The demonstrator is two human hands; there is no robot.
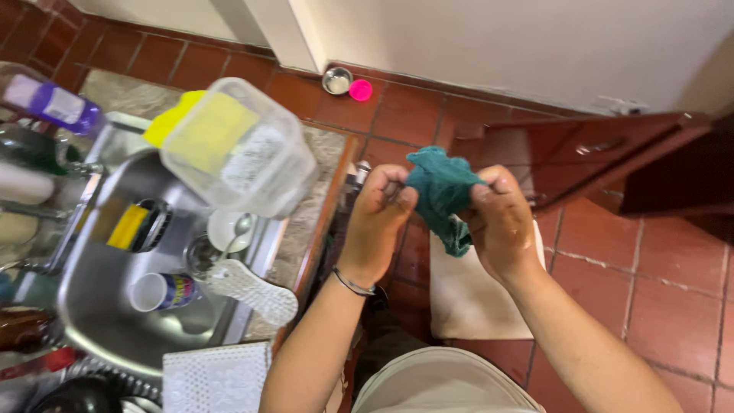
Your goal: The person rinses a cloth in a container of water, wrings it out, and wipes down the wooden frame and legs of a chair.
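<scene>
You are standing over the red tiled floor (657, 306), just off the worktop's (306, 229) right edge. One steel sink (115, 306) is holding one cup (160, 291); one clear tub (237, 149) is sitting on the worktop. One pale mat (466, 298) is lying below your two hands. Your left hand (378, 222) and right hand (501, 222) are both pinching shut on one teal cloth (442, 191), which is hanging between them above the mat.
</scene>
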